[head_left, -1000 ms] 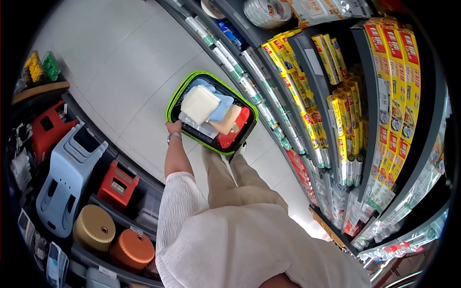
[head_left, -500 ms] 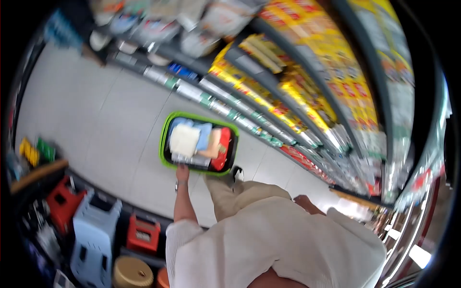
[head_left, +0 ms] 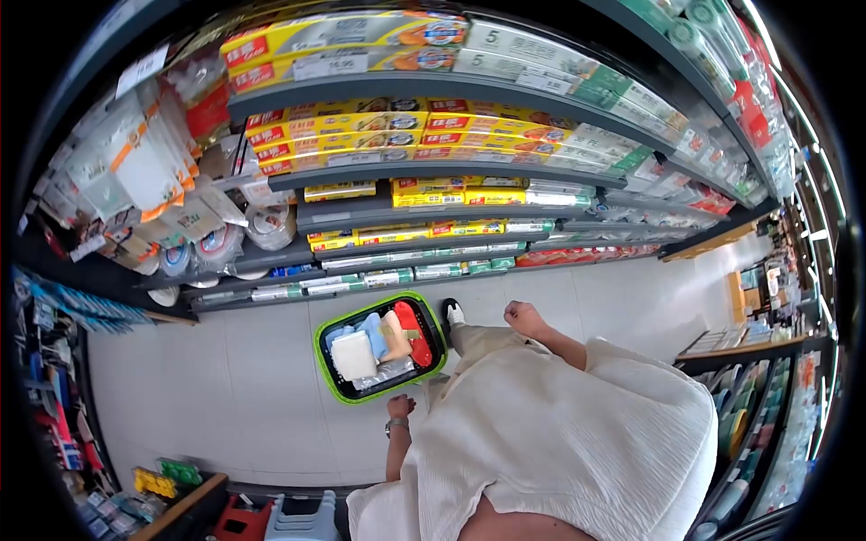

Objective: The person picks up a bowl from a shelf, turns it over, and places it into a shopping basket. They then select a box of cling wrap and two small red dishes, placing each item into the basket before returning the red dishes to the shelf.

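Note:
My left hand (head_left: 401, 406) hangs with curled fingers just below the near rim of a black shopping basket (head_left: 338, 386) with a bright green edge. Whether anything is inside that hand is hidden. My right hand (head_left: 521, 317) is closed in front of my body, with nothing visible in it. In the basket on the floor lie a white folded item (head_left: 353, 356), a light blue item (head_left: 372, 330), a peach-coloured item (head_left: 394, 334), a red item (head_left: 413, 334) and a clear plastic package (head_left: 386, 371).
Shelves (head_left: 379, 171) ahead carry yellow boxes (head_left: 361, 124) and white-green boxes (head_left: 532, 56). Packaged goods (head_left: 149, 162) hang at the left. Behind me stand a red stool (head_left: 242, 521) and a blue-grey stool (head_left: 302, 518). More shelving (head_left: 740, 424) is at the right.
The view has turned and now faces the shelves squarely. My right hand has come up in front of my body. My left hand now appears slightly farther from the basket's rim.

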Motion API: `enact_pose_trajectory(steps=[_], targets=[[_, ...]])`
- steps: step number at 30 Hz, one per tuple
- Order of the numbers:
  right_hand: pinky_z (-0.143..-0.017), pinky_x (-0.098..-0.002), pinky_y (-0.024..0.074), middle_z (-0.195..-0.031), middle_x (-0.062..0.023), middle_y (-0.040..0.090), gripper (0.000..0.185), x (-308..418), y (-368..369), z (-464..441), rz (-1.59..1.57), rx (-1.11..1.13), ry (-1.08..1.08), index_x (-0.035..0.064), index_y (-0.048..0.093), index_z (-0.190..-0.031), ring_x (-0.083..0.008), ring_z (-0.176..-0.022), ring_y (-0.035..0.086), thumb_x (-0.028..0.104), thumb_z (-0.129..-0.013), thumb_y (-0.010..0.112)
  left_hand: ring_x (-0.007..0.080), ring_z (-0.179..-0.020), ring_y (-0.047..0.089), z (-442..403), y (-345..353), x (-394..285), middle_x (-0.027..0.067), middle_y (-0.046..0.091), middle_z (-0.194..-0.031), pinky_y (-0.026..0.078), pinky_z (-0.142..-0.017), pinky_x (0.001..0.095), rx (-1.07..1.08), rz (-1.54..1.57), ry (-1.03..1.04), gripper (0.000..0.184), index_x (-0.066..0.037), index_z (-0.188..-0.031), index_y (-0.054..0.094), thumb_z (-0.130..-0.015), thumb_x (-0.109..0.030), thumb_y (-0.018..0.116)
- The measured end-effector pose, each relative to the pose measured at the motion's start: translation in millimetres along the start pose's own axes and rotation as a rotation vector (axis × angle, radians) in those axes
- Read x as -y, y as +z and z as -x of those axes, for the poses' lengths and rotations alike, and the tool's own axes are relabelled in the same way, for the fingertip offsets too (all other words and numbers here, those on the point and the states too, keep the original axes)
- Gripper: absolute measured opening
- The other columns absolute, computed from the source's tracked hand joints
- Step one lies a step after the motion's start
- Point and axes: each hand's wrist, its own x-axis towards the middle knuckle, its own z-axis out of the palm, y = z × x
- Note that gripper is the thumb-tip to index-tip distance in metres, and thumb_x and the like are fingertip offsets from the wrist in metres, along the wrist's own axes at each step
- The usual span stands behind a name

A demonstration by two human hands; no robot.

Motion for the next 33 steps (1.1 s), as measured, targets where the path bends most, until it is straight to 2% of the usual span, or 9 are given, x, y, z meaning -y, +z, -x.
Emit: enact_pose_trajectory(steps=[3, 5, 7, 9, 15, 18, 23, 29, 33], targets=[[-0.073, -0.0379, 0.0571, -0.085, -0.0167, 0.071, 0.017, 12, 4, -16, -0.021, -0.036, -0.049, 0.0007, 0.068, -0.093, -0.0292, -0.078, 0.071, 0.015, -0.086, 0.064, 0.0247, -0.064, 0.071, -4, 6, -50, 0.0178, 0.072, -0.082, 0.056, -0.055, 0.0333, 0.003, -0.279, 0.277, 0.027, 0.009, -0.096, 0.065, -0.093, -0.018, 0.059], [-0.073, -0.0379, 0.0572, -0.086, -0.0170, 0.072, 0.017, 17, 4, -29, -0.037, -0.059, -0.079, 0.0001, 0.068, -0.094, -0.0291, -0.078, 0.071, 0.014, -0.085, 0.064, 0.0246, -0.067, 0.071, -28, 12, -76, 0.0166, 0.072, -0.081, 0.057, -0.064, 0.0359, -0.174, -0.401, 0.488, 0.027, 0.008, -0.093, 0.067, -0.092, -0.019, 0.059], [-0.072, -0.0375, 0.0572, -0.086, -0.0169, 0.072, 0.017, 19, 3, -46, -0.093, -0.114, -0.073, -0.0006, 0.067, -0.095, -0.0282, -0.077, 0.071, 0.013, -0.085, 0.064, 0.0257, -0.071, 0.071, 37, 40, -149, 0.0167, 0.072, -0.082, 0.056, -0.072, 0.0375, -0.229, -0.636, 0.709, 0.025, 0.005, -0.097, 0.067, -0.092, -0.018, 0.060], [-0.071, -0.0371, 0.0572, -0.086, -0.0168, 0.072, 0.018, 25, -6, -74, -0.152, -0.175, -0.075, -0.0013, 0.067, -0.097, -0.0273, -0.076, 0.072, 0.013, -0.085, 0.064, 0.0272, -0.077, 0.071, 55, 64, -194, 0.0175, 0.072, -0.085, 0.055, -0.073, 0.0373, -0.233, -0.555, 0.921, 0.023, 0.003, -0.100, 0.068, -0.093, -0.018, 0.059], [-0.068, -0.0322, 0.0562, -0.084, -0.0148, 0.072, 0.024, 97, -109, -102, -0.393, -0.453, -0.182, -0.0034, 0.062, -0.109, -0.0218, -0.073, 0.072, 0.009, -0.088, 0.063, 0.0252, -0.084, 0.067, 169, 177, -324, 0.0149, 0.070, -0.097, 0.053, -0.077, 0.0375, -0.252, -0.582, 1.298, 0.017, -0.002, -0.107, 0.066, -0.095, -0.012, 0.059], [-0.065, -0.0288, 0.0546, -0.080, -0.0122, 0.071, 0.023, 120, -167, -109, -0.569, -0.517, -0.182, -0.0037, 0.060, -0.111, -0.0183, -0.072, 0.072, 0.006, -0.091, 0.061, 0.0303, -0.094, 0.064, 230, 233, -380, 0.0154, 0.065, -0.108, 0.051, -0.084, 0.0381, -0.249, -0.734, 1.589, 0.022, -0.002, -0.113, 0.063, -0.092, -0.004, 0.061], [-0.065, -0.0383, 0.0543, -0.080, -0.0148, 0.069, 0.041, 157, -262, -106, -0.488, -0.612, -0.280, 0.0004, 0.055, -0.129, -0.0286, -0.070, 0.068, 0.011, -0.090, 0.065, 0.0369, -0.118, 0.056, 313, 304, -457, 0.0178, 0.058, -0.126, 0.045, -0.099, 0.0450, -0.263, -0.816, 1.964, 0.035, -0.001, -0.124, 0.058, -0.090, -0.003, 0.063], [-0.068, -0.0485, 0.0531, -0.075, -0.0183, 0.068, 0.052, 164, -314, -135, -0.071, -0.637, -0.382, 0.0026, 0.046, -0.137, -0.0375, -0.072, 0.067, 0.020, -0.091, 0.064, 0.0373, -0.127, 0.050, 324, 350, -516, 0.0189, 0.054, -0.137, 0.038, -0.108, 0.0498, -0.462, -1.141, 2.158, 0.051, -0.001, -0.136, 0.050, -0.088, -0.007, 0.068], [-0.067, -0.0503, 0.0533, -0.073, -0.0206, 0.067, 0.050, 155, -317, -162, 0.037, -0.605, -0.324, 0.0018, 0.046, -0.133, -0.0392, -0.071, 0.068, 0.022, -0.091, 0.064, 0.0394, -0.116, 0.052, 317, 362, -530, 0.0204, 0.057, -0.121, 0.036, -0.110, 0.0518, -0.505, -1.257, 2.100, 0.048, 0.002, -0.129, 0.051, -0.087, -0.011, 0.070]])
